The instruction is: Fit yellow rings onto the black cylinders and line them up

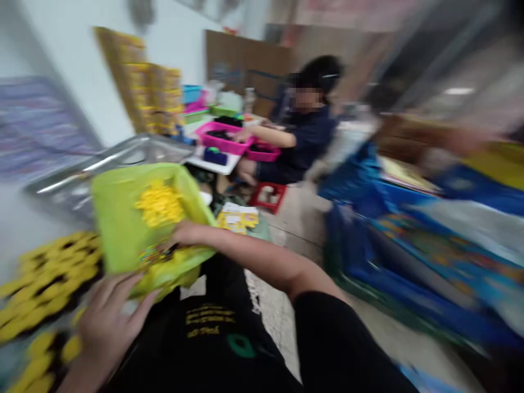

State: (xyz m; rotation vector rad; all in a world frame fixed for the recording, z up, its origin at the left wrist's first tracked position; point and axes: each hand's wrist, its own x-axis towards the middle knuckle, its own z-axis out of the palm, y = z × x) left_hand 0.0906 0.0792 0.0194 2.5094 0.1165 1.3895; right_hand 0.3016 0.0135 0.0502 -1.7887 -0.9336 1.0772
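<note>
The whole picture is smeared by motion. A green plastic basket point(118, 224) with small yellow pieces point(159, 203) inside sits tilted in front of me. My right hand point(186, 234) reaches into its near right corner, fingers curled on the rim or on something inside. My left hand point(108, 319) is under the basket's near edge, fingers stretched up against it. Yellow pieces point(45, 284) lie in rows at the left.
A metal tray point(102, 164) lies behind the basket. Another person point(307, 131) sits at the back with a hand in a pink basket point(223, 139). Yellow boxes point(151, 93) are stacked against the wall. Blue packages point(409, 245) fill the right.
</note>
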